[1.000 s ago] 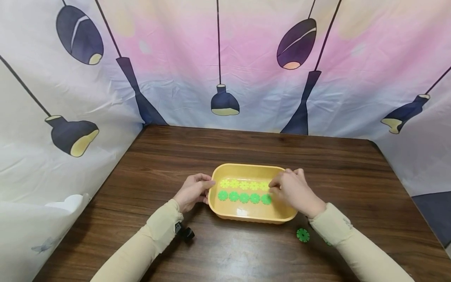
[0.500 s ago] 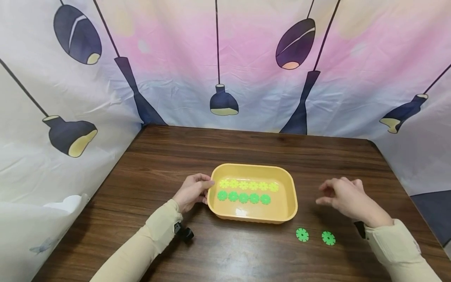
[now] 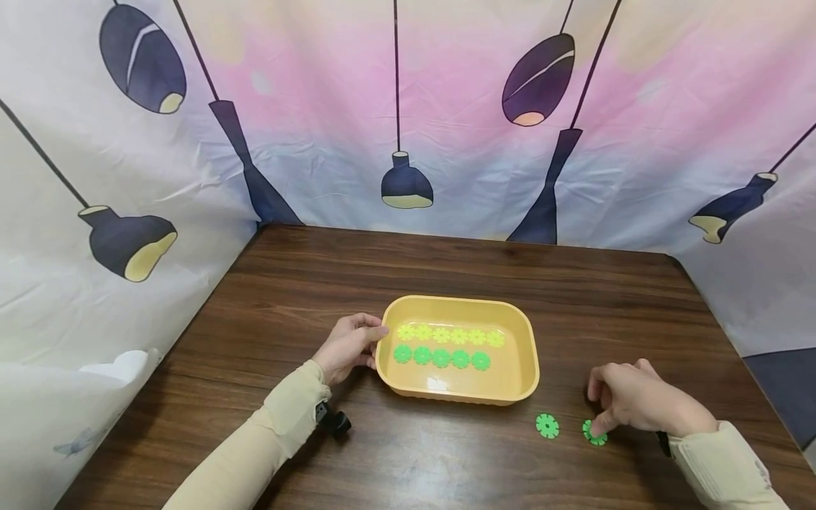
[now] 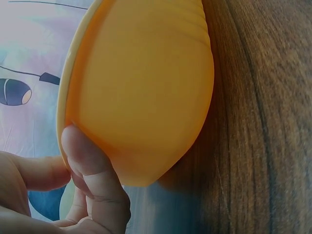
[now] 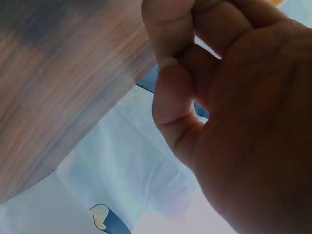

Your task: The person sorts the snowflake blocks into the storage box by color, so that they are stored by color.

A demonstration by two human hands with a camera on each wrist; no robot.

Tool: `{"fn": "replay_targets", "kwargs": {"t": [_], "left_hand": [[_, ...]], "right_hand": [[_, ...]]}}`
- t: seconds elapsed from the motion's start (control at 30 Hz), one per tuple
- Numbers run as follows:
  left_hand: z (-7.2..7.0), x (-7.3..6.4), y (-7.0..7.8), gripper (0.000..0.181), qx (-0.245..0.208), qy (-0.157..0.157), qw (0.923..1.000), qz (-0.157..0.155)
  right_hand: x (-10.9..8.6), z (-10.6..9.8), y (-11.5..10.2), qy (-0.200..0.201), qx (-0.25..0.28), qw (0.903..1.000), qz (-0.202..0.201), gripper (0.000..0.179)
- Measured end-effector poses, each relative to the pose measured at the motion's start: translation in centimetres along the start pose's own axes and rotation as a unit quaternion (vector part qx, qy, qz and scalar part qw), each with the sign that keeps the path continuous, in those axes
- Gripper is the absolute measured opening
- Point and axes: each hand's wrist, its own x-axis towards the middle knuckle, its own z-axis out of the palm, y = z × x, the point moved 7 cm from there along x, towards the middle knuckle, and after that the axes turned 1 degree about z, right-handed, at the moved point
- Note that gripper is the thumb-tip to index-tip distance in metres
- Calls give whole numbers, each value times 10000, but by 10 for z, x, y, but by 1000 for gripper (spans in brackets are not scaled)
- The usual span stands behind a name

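At the left end of a yellow plastic tray (image 3: 503, 382), my left hand (image 3: 347, 347) grips the rim, thumb on one side and fingers on the other. The left wrist view shows these fingers (image 4: 92, 151) against the tray's wall. Inside lie a row of yellow notched plastic discs (image 3: 442, 336) and, nearer me, a row of green ones (image 3: 441, 358). My right hand (image 3: 644, 397) is low over the table, its thumb over a green notched disc (image 3: 596, 433) and its fingers bent and apart from the thumb. That disc does not show in the right wrist view.
Another green disc (image 3: 547, 426) lies on the dark wooden table (image 3: 421, 460), in front of the tray's right corner. A printed cloth (image 3: 331, 127) hangs behind and beside the table. A black wrist-camera piece (image 3: 334, 421) juts from under my left sleeve.
My right hand has left the tray, moved right, then come down to the right-hand green disc. One more yellow disc shows at the row's right end. The left hand keeps its place.
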Motion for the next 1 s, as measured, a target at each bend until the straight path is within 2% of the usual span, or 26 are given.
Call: {"fn": "replay_targets", "kwargs": {"t": [0.27, 0.77, 1.0], "left_hand": [[1, 0, 1, 26, 21, 8, 10000, -4], [-1, -1, 1, 25, 45, 63, 10000, -20], [0, -1, 1, 25, 18, 53, 10000, -47]], "right_hand": [[3, 11, -4, -24, -107, 9999, -57, 43], [4, 12, -15, 35, -297, 9993, -224, 39], [5, 13, -14, -55, -196, 9997, -118, 36]]}}
